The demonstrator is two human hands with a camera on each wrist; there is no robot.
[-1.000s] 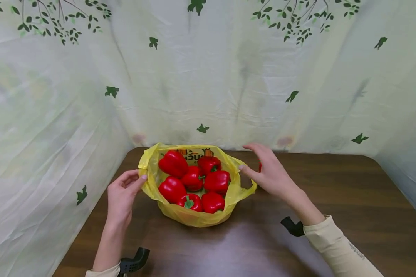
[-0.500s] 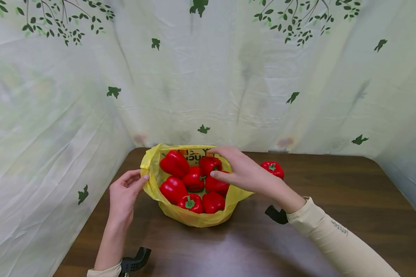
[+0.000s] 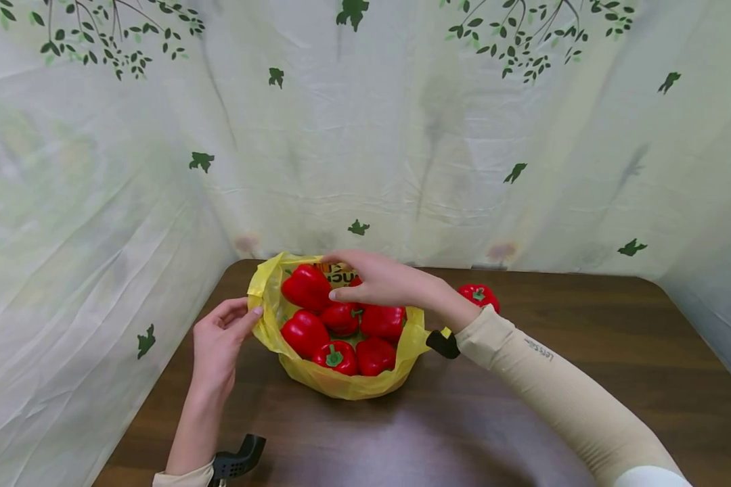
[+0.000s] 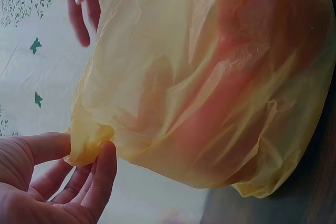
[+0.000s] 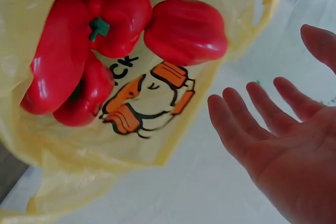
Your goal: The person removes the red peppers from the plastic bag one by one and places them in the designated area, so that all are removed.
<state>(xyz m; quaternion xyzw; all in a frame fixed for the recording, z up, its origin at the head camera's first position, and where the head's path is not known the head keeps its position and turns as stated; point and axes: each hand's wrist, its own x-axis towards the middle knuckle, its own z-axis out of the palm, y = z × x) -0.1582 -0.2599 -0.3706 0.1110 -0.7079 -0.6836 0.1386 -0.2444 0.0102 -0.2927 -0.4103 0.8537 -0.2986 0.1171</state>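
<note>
A yellow plastic bag stands wide at the mouth on the table, with several red bell peppers inside. At its left rim my left hand pinches a fold of the plastic between thumb and fingers; the left wrist view shows this bunched fold closely. My right hand reaches across the back of the bag's mouth, fingers extended and apart, holding nothing. In the right wrist view that hand hovers beside the bag's printed back wall, with the nearest bell pepper apart from its fingertips.
One more bell pepper lies outside the bag on the brown wooden table, just behind the right forearm. A white sheet printed with leaves hangs behind the table and along its sides. Black wrist mounts sit on both arms.
My right hand has swept left from the bag's right rim to over its back, uncovering the bell pepper on the table. My left hand keeps its pinch on the left rim.
</note>
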